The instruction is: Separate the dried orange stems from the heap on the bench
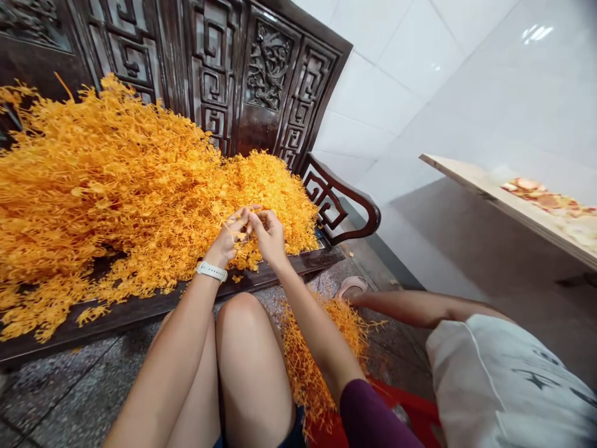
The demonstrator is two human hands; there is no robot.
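Note:
A large heap of dried orange sprigs (135, 186) covers the seat of a dark carved wooden bench (261, 74). My left hand (228, 235), with a white watch (211, 271) on its wrist, pinches thin orange stems just above the heap. My right hand (269, 235) is close beside it, its fingertips closed on the same tangle of stems. The two hands nearly touch. The fingers partly hide what they hold, so I cannot tell how many stems are there.
More orange sprigs (321, 348) lie in a loose pile beyond my right knee (242, 330), over a red plastic object (401, 404). A person in a white shirt (504, 373) reaches an arm (420, 309) toward a pink slipper (352, 286). A wooden board (508, 202) stands against the tiled wall.

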